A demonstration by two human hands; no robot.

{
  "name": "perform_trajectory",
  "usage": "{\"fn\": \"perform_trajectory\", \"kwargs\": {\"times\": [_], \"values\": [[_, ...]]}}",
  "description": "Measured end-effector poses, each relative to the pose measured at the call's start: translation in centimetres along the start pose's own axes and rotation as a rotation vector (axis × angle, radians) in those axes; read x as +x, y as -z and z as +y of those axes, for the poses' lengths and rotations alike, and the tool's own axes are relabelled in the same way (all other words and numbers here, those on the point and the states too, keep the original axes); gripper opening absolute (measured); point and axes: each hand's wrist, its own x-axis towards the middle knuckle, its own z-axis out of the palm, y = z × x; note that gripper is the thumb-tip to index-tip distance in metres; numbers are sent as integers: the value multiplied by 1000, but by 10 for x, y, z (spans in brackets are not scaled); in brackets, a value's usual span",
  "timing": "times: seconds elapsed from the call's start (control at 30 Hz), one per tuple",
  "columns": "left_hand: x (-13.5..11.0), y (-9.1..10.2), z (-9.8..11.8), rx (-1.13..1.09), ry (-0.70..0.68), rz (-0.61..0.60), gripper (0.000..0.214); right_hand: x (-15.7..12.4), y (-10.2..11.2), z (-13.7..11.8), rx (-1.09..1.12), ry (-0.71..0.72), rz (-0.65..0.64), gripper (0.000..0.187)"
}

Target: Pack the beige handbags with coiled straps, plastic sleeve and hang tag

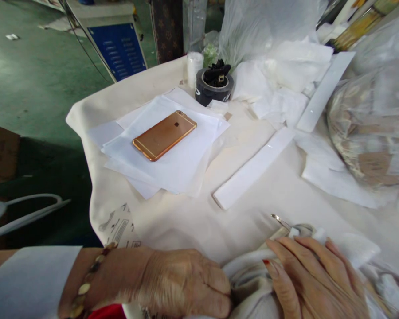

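Observation:
My left hand (182, 283) is curled into a closed grip at the bottom edge, its fingers pressed into a bundle of white cloth (249, 279). My right hand (315, 277) lies on the same cloth with its fingers stretched out flat and close together. Small metal scissors (287, 224) poke out just beyond my right fingertips. A gold phone (164, 134) lies face down on a stack of white paper sheets (173, 164) farther back on the table.
A long white strip (254, 168) lies mid-table, another (326, 91) at the back right. A black tape roll (214, 86) holds dark items. Clear plastic bags (369, 124) crowd the right side. The cloth-covered table's edge (83, 137) drops to green floor at left.

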Motion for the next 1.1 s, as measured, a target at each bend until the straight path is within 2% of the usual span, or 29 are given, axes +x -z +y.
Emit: {"fn": "perform_trajectory", "kwargs": {"times": [0.1, 0.13, 0.27, 0.3, 0.47, 0.57, 0.7, 0.83, 0.97, 1.03, 1.1], "values": [[6, -18, -9, -103, -33, 92, 21, 0, 0, 0, 39, -18, -44, 37], [8, -23, -10, -133, -2, 123, 20, 0, 0, 0, 47, -24, -44, 36], [13, -23, -2, -262, 341, 256, 11, 3, 4, -3, 69, -58, 0, 34], [13, -19, 2, -254, 373, 254, 12, 4, 4, -5, 81, -68, 12, 33], [4, -1, 13, -154, 186, 148, 19, 9, 6, -10, 147, -158, 59, 31], [-2, 4, 15, -243, 196, 150, 28, 8, 6, -10, 176, -166, 57, 28], [-5, 9, 14, -398, 192, 108, 24, 6, 6, -9, 217, -189, 60, 27], [-2, 7, 11, -455, 196, 205, 24, 5, 5, -8, 255, -189, 56, 26], [12, -14, 12, -246, 376, 278, 14, 7, 3, -6, 265, -173, 76, 27], [22, -28, 12, -90, 557, 288, 10, 8, 1, -9, 260, -183, 101, 25], [32, -40, 10, -12, 760, 282, 20, 9, -4, -14, 269, -231, 154, 27]]}}
